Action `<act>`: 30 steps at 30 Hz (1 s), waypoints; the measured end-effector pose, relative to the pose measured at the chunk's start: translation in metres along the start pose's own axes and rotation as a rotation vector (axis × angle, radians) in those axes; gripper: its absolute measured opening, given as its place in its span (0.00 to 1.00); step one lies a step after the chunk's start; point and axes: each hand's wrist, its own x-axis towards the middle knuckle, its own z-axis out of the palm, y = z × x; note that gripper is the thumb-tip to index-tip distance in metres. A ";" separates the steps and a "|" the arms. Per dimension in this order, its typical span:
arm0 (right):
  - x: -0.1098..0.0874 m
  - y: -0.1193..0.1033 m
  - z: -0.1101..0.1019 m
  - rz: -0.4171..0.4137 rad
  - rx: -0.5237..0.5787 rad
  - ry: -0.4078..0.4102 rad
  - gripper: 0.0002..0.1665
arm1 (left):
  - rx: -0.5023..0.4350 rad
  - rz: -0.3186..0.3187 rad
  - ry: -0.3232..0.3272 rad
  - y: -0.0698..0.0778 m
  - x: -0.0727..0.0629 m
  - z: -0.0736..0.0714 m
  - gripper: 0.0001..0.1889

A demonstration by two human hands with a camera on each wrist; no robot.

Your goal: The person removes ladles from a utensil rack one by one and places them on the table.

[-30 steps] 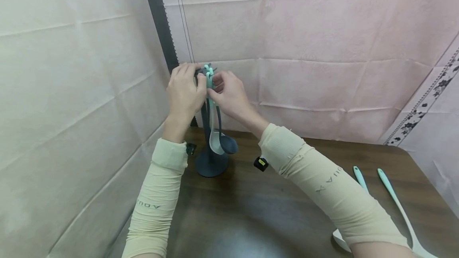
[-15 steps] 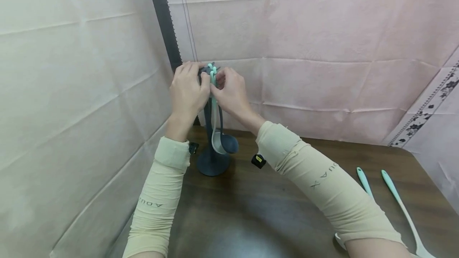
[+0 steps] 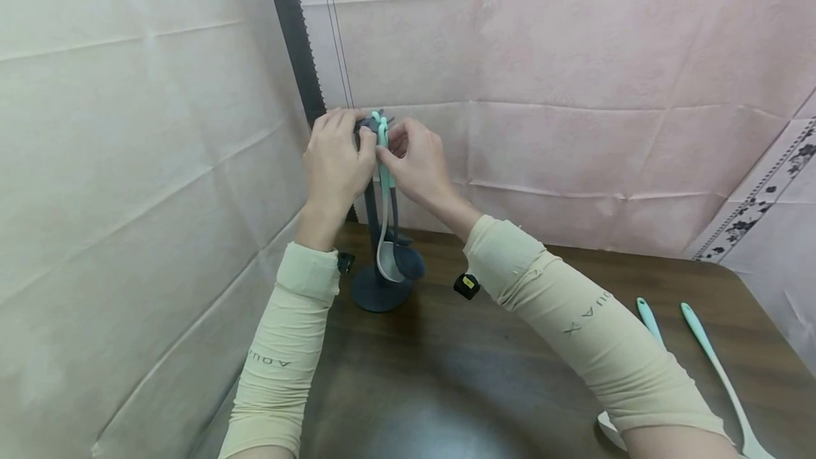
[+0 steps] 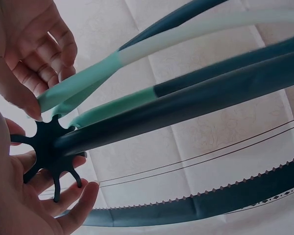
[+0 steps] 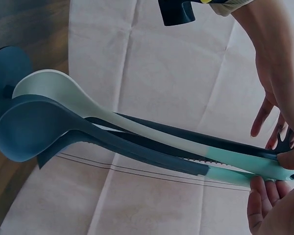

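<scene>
A dark utensil stand [image 3: 372, 218] rises from a round base, with a head of several curved hooks [image 4: 48, 142]. My left hand [image 3: 334, 158] holds that head, its fingers curled behind the hooks in the left wrist view. My right hand [image 3: 417, 161] pinches the mint handle of a white ladle [image 5: 54, 88] near its top end, right at a hook. Next to it a dark ladle [image 5: 27, 129], also mint-handled, hangs bowl down. Another dark utensil with a mint handle [image 4: 117, 107] hangs behind them, its lower end partly hidden.
On the wooden table [image 3: 459, 374] at the right lie two mint-handled utensils, one a long white one [image 3: 720, 374], the other utensil [image 3: 648, 317] partly under my right sleeve. Cloth-covered walls [image 3: 542, 140] stand close behind and left of the stand.
Against the stand, the white and dark ladle bowls have come slightly lower, and a dark utensil behind them now shows. Both hands keep their holds; the view has shifted slightly.
</scene>
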 end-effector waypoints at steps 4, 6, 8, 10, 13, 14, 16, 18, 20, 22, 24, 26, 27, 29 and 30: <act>-0.001 -0.001 -0.002 -0.006 0.012 -0.013 0.11 | 0.003 0.003 0.008 -0.001 0.000 -0.001 0.25; -0.001 -0.002 -0.003 -0.007 0.017 -0.016 0.11 | 0.002 0.002 0.009 -0.001 0.000 -0.001 0.25; -0.001 -0.002 -0.003 -0.011 0.026 -0.017 0.11 | 0.004 -0.001 0.006 -0.001 0.000 -0.001 0.25; -0.001 -0.002 -0.004 -0.009 0.030 -0.019 0.10 | 0.003 -0.002 0.003 0.000 0.001 -0.001 0.25; -0.002 -0.002 -0.004 -0.011 0.035 -0.015 0.10 | 0.001 0.001 0.007 0.000 0.000 0.000 0.25; -0.002 -0.001 -0.004 -0.013 0.034 -0.014 0.10 | 0.001 0.002 0.009 0.000 0.000 0.000 0.25; -0.002 -0.001 -0.003 -0.020 0.033 -0.012 0.10 | 0.002 0.001 0.016 0.000 0.000 0.000 0.25; -0.003 0.000 -0.004 -0.034 0.036 -0.013 0.11 | 0.006 -0.001 0.018 0.001 -0.001 0.000 0.24; -0.004 0.001 -0.004 -0.044 0.037 -0.019 0.11 | 0.007 -0.004 0.010 0.002 -0.001 -0.001 0.24; -0.005 0.002 -0.004 -0.049 0.037 -0.027 0.11 | 0.007 -0.007 0.000 0.002 -0.001 -0.001 0.24; -0.005 0.002 -0.004 -0.054 0.036 -0.037 0.11 | 0.004 -0.007 -0.008 0.002 -0.001 -0.001 0.24; -0.005 0.003 -0.004 -0.056 0.039 -0.045 0.10 | 0.003 -0.008 -0.012 0.002 -0.001 -0.001 0.24; -0.005 0.004 -0.003 -0.058 0.042 -0.049 0.11 | 0.002 -0.009 -0.011 0.002 -0.001 -0.002 0.24; -0.005 0.003 -0.003 -0.063 0.045 -0.056 0.11 | 0.001 -0.011 -0.008 0.001 0.000 -0.002 0.24; -0.005 0.003 -0.003 -0.064 0.047 -0.058 0.11 | 0.001 -0.012 -0.005 0.001 0.000 -0.003 0.24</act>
